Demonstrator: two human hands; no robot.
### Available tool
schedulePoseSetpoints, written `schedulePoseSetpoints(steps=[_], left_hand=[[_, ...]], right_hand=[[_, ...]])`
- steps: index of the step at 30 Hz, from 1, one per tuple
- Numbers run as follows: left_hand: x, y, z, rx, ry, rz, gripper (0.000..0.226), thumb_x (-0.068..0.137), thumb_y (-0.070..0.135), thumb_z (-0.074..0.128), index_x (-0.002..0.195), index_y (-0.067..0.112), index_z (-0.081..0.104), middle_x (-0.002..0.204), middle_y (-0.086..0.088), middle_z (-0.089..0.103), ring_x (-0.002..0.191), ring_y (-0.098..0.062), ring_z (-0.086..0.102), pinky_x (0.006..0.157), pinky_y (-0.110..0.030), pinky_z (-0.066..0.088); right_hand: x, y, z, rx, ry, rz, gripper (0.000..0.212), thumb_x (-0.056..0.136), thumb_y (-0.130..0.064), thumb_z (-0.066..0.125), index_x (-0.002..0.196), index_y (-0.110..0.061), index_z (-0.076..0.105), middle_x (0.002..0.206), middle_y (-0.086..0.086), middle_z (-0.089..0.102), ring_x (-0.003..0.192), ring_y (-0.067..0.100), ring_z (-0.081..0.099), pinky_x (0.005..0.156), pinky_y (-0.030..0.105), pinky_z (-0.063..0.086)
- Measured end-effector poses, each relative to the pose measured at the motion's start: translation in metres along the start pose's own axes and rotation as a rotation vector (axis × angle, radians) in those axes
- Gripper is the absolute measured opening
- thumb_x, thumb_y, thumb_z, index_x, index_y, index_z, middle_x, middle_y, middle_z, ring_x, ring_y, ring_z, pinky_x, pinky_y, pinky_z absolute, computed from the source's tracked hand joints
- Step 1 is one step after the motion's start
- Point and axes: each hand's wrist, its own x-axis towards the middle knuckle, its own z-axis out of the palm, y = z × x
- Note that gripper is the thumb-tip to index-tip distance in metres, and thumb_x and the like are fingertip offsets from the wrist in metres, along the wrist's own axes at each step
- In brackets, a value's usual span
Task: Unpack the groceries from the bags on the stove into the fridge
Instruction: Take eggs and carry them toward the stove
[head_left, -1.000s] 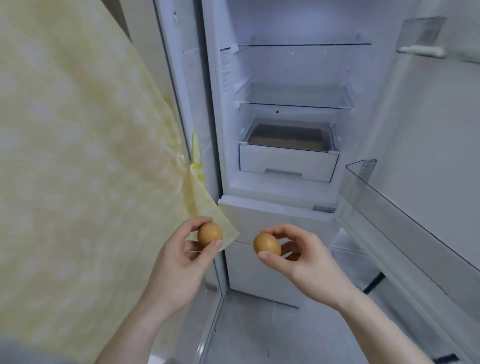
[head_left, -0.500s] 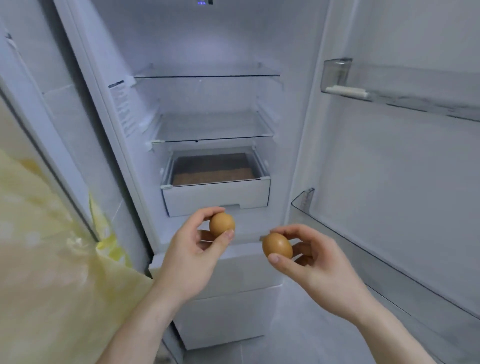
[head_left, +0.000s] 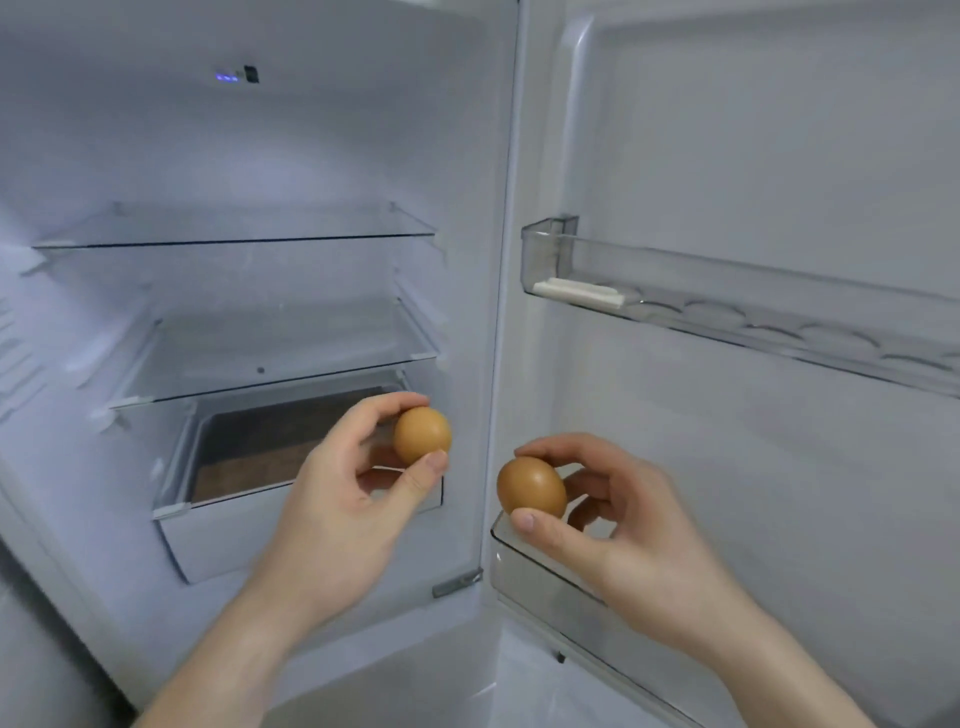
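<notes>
My left hand (head_left: 343, 509) pinches a brown egg (head_left: 420, 434) between thumb and fingers, in front of the open fridge's crisper drawer (head_left: 218, 540). My right hand (head_left: 618, 535) holds a second brown egg (head_left: 531, 487) the same way, just above the near end of the lower door bin (head_left: 540, 577). Both eggs are held in the air, a short gap between them. The fridge (head_left: 260, 156) stands open with bare glass shelves.
The open door on the right carries an upper door bin (head_left: 727, 306) holding a white egg tray (head_left: 582, 292) with round hollows. Two glass shelves (head_left: 234, 241) sit above the drawer. A metal hinge bracket (head_left: 457, 582) lies at the door's foot.
The view has swung right and up, closer to the fridge; the yellow cloth has left the frame. Both hands, each with its egg, have risen toward the fridge and door.
</notes>
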Motion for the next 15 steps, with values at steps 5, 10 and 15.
schedulePoseSetpoints(steps=[5,10,15], left_hand=[[0.049,0.034,-0.006,-0.019,-0.106,0.160,0.043,0.084,0.045,0.080,0.123,0.041,0.062,0.101,0.005,0.074,0.089,-0.015,0.070,0.087,-0.038,0.055],[0.084,0.086,-0.015,-0.028,-0.198,0.388,0.039,0.084,0.041,0.077,0.120,0.044,0.062,0.107,0.006,0.071,0.089,-0.015,0.071,0.082,-0.025,0.054],[0.115,0.135,-0.016,0.061,-0.251,0.595,0.038,0.085,0.042,0.076,0.121,0.036,0.063,0.111,0.015,0.068,0.085,-0.013,0.072,0.075,-0.019,0.055]], right_hand=[[0.018,-0.040,-0.010,-0.104,0.080,-0.132,0.034,0.081,-0.026,0.088,0.110,-0.037,0.072,0.108,-0.012,0.074,0.091,0.018,0.070,0.072,0.034,0.058],[0.023,-0.089,-0.023,-0.167,0.198,-0.304,0.035,0.078,-0.033,0.084,0.111,-0.032,0.072,0.107,-0.008,0.075,0.090,0.021,0.071,0.068,0.027,0.057],[0.019,-0.126,-0.037,-0.271,0.285,-0.400,0.035,0.078,-0.029,0.084,0.110,-0.029,0.072,0.108,-0.003,0.075,0.088,0.027,0.072,0.067,0.032,0.059]])
